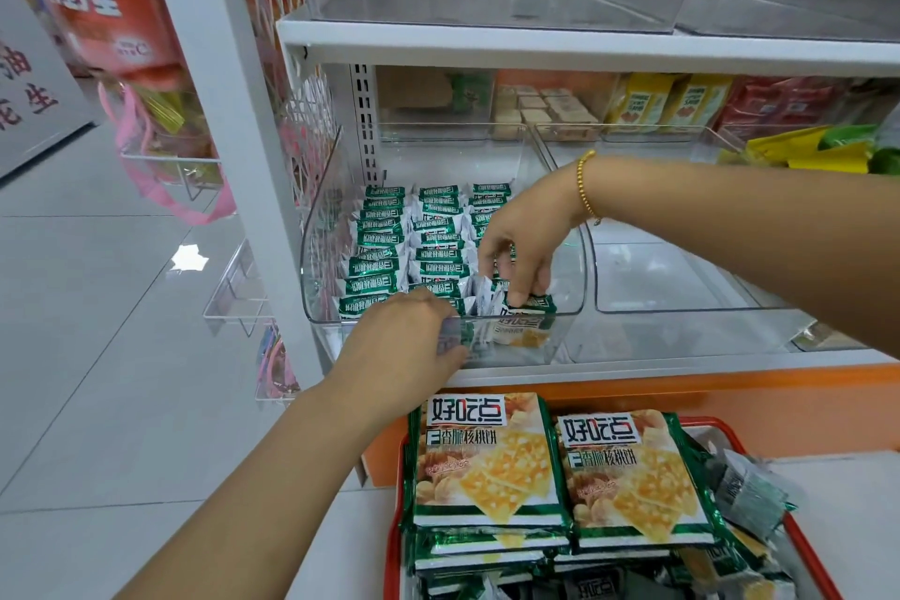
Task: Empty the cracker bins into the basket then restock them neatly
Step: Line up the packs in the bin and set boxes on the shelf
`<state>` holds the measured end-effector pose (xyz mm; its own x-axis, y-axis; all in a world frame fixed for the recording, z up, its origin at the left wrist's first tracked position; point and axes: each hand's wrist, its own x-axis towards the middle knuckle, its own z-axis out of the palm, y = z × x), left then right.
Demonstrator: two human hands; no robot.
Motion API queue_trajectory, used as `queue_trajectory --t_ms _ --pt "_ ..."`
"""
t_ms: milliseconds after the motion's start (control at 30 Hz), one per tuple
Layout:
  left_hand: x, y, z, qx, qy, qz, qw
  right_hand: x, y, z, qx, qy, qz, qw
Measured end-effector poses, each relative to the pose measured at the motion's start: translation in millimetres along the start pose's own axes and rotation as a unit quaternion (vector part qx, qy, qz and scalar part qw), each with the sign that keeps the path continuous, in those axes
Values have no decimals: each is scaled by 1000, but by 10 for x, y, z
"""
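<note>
The right hand reaches down from the right of the frame, thumb and fingertips pinched narrowly on one cracker packet. The packet sits directly below the fingertips, in the front right corner of the clear bin, touching the front wall. Its long axis runs left to right across the frame, parallel to that wall.

The left hand lies just to the lower left, with its fingers curled over the front rim of the bin. They are blurred behind the clear wall, so we cannot tell whether they grip a packet or only steady the front ones. The right hand is the nearer hand to the packet, and we judge that it does the placing.

The rows of packets fill the bin from back to front in three columns. We judge the right column to be the one being completed.

The second bin, just to the right, holds no packets that we can see. The red basket, at the lower right of the frame, holds stacks of the same packets lying flat. We judge that restocking is partly done.
</note>
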<state>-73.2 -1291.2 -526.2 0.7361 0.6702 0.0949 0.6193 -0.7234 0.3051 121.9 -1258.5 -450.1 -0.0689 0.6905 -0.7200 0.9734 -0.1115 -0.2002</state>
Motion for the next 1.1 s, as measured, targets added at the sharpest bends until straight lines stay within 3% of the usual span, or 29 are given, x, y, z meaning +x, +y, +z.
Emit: queue_trajectory --t_ms 300,600,867,1100 --pt "21 -10 4 1 1 0 1000 112 -101 216 -22 108 -16 994" --pt "15 -4 -8 -4 -6 -4 1000 54 73 251 -28 91 -1 995" --pt "14 29 -28 -2 -9 -9 1000 152 -28 385 -33 172 -31 984" --pt "2 33 -29 -9 -12 -10 1000 113 43 402 -52 148 -27 987"
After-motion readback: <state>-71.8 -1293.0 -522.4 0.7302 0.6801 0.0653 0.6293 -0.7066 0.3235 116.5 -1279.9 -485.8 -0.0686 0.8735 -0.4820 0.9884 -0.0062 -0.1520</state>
